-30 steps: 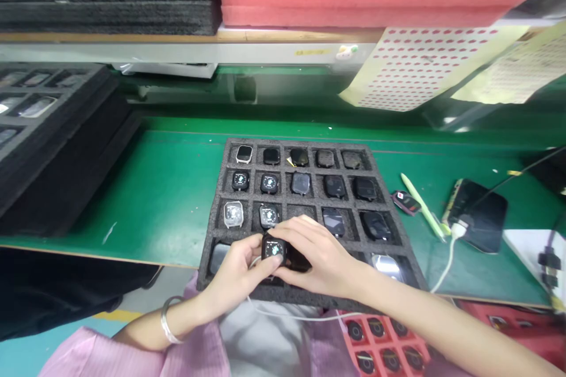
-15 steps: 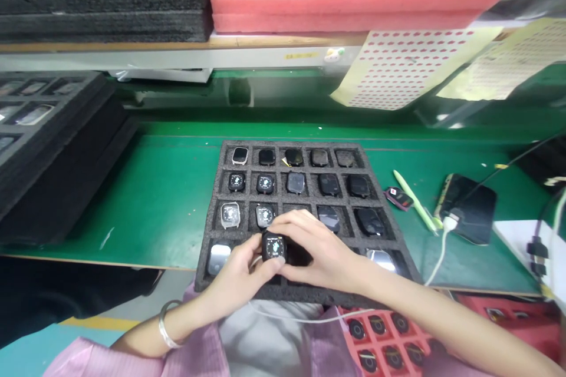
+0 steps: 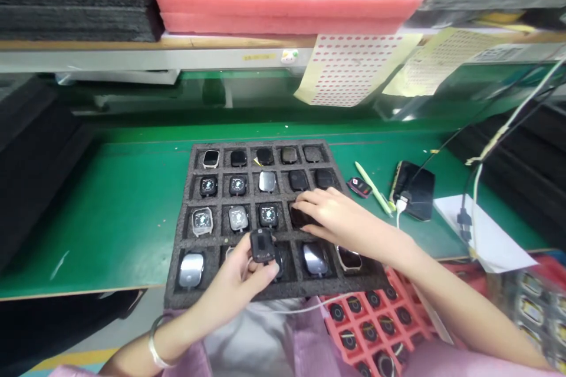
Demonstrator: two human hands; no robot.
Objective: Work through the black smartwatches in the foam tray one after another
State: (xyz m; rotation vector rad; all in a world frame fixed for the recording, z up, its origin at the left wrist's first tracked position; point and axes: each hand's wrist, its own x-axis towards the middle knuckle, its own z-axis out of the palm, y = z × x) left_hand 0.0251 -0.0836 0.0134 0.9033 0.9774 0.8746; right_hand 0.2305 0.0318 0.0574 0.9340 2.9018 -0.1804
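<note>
My left hand (image 3: 250, 268) pinches a small black square device (image 3: 262, 245) between thumb and fingers, above the front row of a dark grey foam tray (image 3: 177, 247). A white cable (image 3: 305, 308) runs below that hand; where it joins is hidden. My right hand (image 3: 329, 212) reaches into a third-row compartment, its fingers and thumb closed around a dark smartwatch (image 3: 301, 217), partly covered. To the left of it lies a black smartwatch (image 3: 268, 215) with a lit face. Other watches fill the rows, some lit, such as a silver-framed one (image 3: 202, 221), others dark.
Right of the tray lie a key fob (image 3: 359, 187), a pale green pen (image 3: 374, 188) and a phone-like black device (image 3: 413, 188) with a plugged cable. A red foam tray (image 3: 354, 300) sits below the table edge. Another red tray (image 3: 287, 9) stands on the shelf.
The lit black watch both hands held now lies in a third-row compartment. My left hand holds the black square device; my right hand has moved right to a dark watch. The view has shifted right.
</note>
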